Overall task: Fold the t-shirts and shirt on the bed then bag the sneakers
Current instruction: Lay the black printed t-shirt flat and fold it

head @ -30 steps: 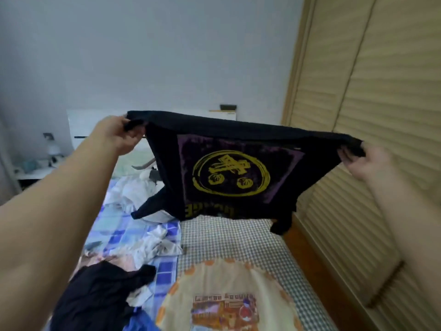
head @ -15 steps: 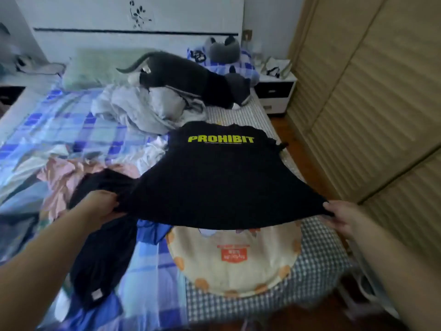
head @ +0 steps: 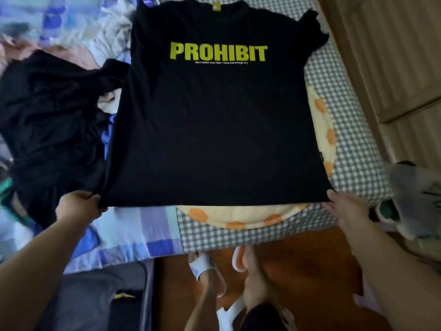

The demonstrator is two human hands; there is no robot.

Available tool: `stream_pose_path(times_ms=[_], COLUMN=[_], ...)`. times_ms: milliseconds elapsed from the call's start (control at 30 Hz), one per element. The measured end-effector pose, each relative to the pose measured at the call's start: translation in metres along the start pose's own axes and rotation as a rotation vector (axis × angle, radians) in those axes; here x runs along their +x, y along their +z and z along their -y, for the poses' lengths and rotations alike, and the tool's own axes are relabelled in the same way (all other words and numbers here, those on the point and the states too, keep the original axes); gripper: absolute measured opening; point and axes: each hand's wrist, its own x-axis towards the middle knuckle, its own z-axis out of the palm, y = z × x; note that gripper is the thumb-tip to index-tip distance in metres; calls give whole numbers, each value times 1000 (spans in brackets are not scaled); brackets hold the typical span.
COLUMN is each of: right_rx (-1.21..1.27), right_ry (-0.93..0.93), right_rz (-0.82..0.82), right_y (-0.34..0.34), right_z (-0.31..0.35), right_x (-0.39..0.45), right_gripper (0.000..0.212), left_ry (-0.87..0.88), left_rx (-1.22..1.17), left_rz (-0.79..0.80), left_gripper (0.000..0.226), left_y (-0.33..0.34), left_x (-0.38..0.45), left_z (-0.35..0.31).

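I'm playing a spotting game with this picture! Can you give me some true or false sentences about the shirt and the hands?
1. The black t-shirt says PROHIBIT in yellow-green letters. True.
2. The t-shirt is already folded in half. False: it lies spread out flat on the bed.
3. The left hand grips the shirt's bottom corner. True.
4. The right hand is holding a sneaker. False: it is at the shirt's other bottom corner.
5. A round cream cloth with orange spots peeks out under the shirt. True.
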Motion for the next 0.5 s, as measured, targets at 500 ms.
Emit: stream_pose_path(times_ms=[500], right_rx=[220], right_ry=[106], right_rz=[-56], right_y=[-11], right_z=[-28], right_x=[-33], right_gripper=[39], left_ry=[-27], left_rx=[-8], left_rz=[-56], left_gripper=[15], left_y=[-1], left_x=[-19], left_z=[23])
